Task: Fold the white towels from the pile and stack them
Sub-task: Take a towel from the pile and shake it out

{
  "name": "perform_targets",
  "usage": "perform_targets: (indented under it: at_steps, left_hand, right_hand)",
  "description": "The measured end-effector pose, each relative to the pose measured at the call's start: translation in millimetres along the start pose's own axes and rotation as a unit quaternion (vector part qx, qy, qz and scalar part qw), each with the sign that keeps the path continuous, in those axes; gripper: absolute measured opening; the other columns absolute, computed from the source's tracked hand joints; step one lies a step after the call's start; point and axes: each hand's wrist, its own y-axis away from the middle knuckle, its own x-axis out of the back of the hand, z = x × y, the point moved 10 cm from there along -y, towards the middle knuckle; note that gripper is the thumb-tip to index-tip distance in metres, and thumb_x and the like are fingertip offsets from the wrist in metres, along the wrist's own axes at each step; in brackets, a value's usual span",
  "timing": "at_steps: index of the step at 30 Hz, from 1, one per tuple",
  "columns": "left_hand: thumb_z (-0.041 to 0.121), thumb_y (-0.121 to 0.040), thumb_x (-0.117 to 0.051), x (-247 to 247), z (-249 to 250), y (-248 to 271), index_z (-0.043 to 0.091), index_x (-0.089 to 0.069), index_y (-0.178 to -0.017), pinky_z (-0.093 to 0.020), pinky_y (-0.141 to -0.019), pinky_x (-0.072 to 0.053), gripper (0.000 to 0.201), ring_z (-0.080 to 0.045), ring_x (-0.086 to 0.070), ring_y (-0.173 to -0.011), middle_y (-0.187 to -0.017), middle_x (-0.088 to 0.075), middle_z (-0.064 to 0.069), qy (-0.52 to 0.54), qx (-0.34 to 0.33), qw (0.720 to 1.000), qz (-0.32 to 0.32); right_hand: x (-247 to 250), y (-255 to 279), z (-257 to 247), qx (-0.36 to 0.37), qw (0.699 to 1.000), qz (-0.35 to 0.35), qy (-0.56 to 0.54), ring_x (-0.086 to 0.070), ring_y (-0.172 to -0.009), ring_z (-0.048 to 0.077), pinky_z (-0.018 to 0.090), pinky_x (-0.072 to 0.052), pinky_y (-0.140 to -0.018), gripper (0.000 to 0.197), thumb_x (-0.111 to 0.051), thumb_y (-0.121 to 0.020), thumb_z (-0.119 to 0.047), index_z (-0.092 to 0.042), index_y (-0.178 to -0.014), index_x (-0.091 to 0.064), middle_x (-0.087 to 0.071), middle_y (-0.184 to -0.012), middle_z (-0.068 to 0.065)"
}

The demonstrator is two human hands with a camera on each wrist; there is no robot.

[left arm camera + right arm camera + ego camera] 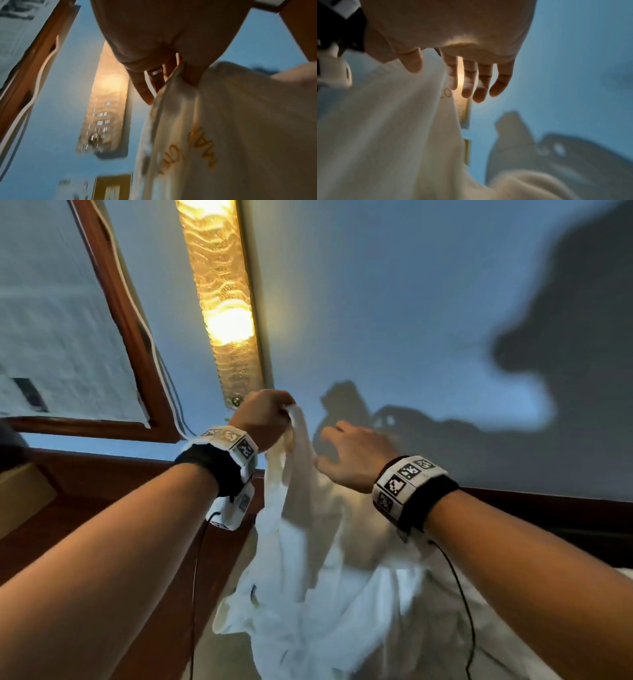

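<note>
Left fingers [192, 73] pinch a bunched top edge of the white towel [301, 542], thumb on the near side of the cloth, the others behind it; a plain ring [155, 72] sits on one of them. The left hand [263, 416] is raised high, and the towel hangs straight down from it in long folds, its lower part trailing into the pile of white towels [394, 628] heaped low in the head view. Gold stitched lettering [204, 152] runs along the hem below the grip, too blurred to read whole. Right fingers [481, 83] are straight and slightly spread, holding nothing; the thumb [412, 62] lies against or just in front of the hanging cloth, can't tell if it touches. The right hand [352, 453] hovers just right of the towel, a little lower than the left. Both wrists carry black bands with white marker blocks [407, 484], thin black cables [459, 594] dropping from them. Behind the hands, a lit amber wall lamp [219, 296] runs up the blue-grey wall [376, 285], with a dark wooden frame [113, 289] to its left and a dark wood headboard rail [548, 505] low on the right. Shadows of the arms and the person fall on the wall at right. Motion blur in both wrist views.
</note>
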Motion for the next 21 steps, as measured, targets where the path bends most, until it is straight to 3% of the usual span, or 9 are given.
perform_targets:
  at_steps: [2,4,7,10,13,16,19,21]
  left_hand:
    - [0.004,-0.089,-0.051,31.3,8.4,-10.3,0.009,-0.074,-0.107,-0.030,-0.083,-0.045,0.029,-0.032,-0.065,-0.101,-0.107,-0.072,-0.013,-0.018,-0.025,1.000,0.007]
    - [0.008,-0.091,-0.054,69.3,8.0,-14.2,0.007,-0.074,-0.105,-0.028,-0.080,-0.040,0.025,-0.035,-0.063,-0.102,-0.109,-0.072,-0.016,-0.043,-0.071,0.996,0.031]
    - [0.013,-0.092,-0.057,104.9,-1.9,-12.3,0.008,-0.075,-0.103,-0.033,-0.083,-0.042,0.021,-0.036,-0.063,-0.101,-0.107,-0.072,-0.016,-0.074,-0.093,0.992,0.053]
    - [0.021,-0.094,-0.062,148.1,-50.2,-9.4,0.011,-0.075,-0.105,-0.034,-0.090,-0.044,0.019,-0.030,-0.063,-0.106,-0.110,-0.072,-0.012,-0.086,-0.072,0.992,0.058]
    - [0.019,-0.089,-0.069,185.7,-100.8,-4.0,0.014,-0.073,-0.090,-0.027,-0.078,-0.040,0.006,-0.029,-0.064,-0.095,-0.086,-0.066,-0.008,-0.070,-0.051,0.995,0.055]
    - [0.017,-0.086,-0.073,210.0,-134.7,6.3,0.015,-0.067,-0.076,-0.024,-0.068,-0.033,0.012,-0.024,-0.057,-0.076,-0.067,-0.057,-0.002,-0.045,-0.054,0.997,0.045]
    - [0.017,-0.087,-0.074,228.4,-160.7,16.0,0.009,-0.070,-0.078,-0.028,-0.065,-0.035,0.013,-0.024,-0.055,-0.072,-0.070,-0.063,-0.010,-0.010,-0.066,0.996,0.058]
    - [0.019,-0.089,-0.072,239.4,-184.5,21.6,0.008,-0.070,-0.075,-0.030,-0.063,-0.037,0.018,-0.026,-0.055,-0.070,-0.069,-0.063,-0.013,0.018,-0.061,0.995,0.073]
  right_hand:
    - [25.5,-12.4,-30.6,-0.013,0.998,0.030,-0.053,-0.060,-0.091,0.027,0.038,-0.047,-0.076,0.054,-0.041,-0.081,-0.078,-0.028,-0.097,-0.052,-0.063,-0.103,-0.002]
    - [35.6,-27.7,-68.6,-0.017,0.998,0.026,-0.048,-0.060,-0.079,0.025,0.036,-0.047,-0.067,0.058,-0.038,-0.077,-0.086,-0.029,-0.084,-0.048,-0.064,-0.088,-0.003]
    - [32.0,-47.4,-93.5,-0.049,0.998,0.000,-0.032,-0.062,-0.080,0.028,0.034,-0.047,-0.065,0.042,-0.048,-0.083,-0.063,-0.022,-0.084,-0.057,-0.061,-0.082,0.002]
    - [30.5,-67.8,-118.3,-0.094,0.995,-0.012,-0.037,-0.060,-0.080,0.028,0.032,-0.044,-0.064,0.022,-0.053,-0.085,-0.038,-0.017,-0.087,-0.056,-0.059,-0.084,0.003]
    - [42.3,-81.0,-134.7,-0.114,0.992,0.019,-0.053,-0.058,-0.088,0.030,0.030,-0.041,-0.072,0.003,-0.049,-0.088,-0.021,-0.019,-0.087,-0.051,-0.054,-0.089,0.004]
    - [63.8,-87.7,-149.4,-0.133,0.986,0.069,-0.067,-0.057,-0.093,0.029,0.026,-0.037,-0.075,0.016,-0.044,-0.089,-0.009,-0.021,-0.093,-0.054,-0.059,-0.096,0.005]
    - [89.6,-95.4,-174.6,-0.132,0.977,0.137,-0.093,-0.056,-0.093,0.031,0.026,-0.037,-0.074,0.024,-0.043,-0.089,-0.003,-0.013,-0.103,-0.060,-0.064,-0.106,0.013]
    - [97.4,-98.7,-200.1,-0.104,0.976,0.157,-0.114,-0.058,-0.090,0.032,0.028,-0.039,-0.071,0.017,-0.047,-0.092,-0.012,-0.015,-0.103,-0.059,-0.063,-0.101,0.013]
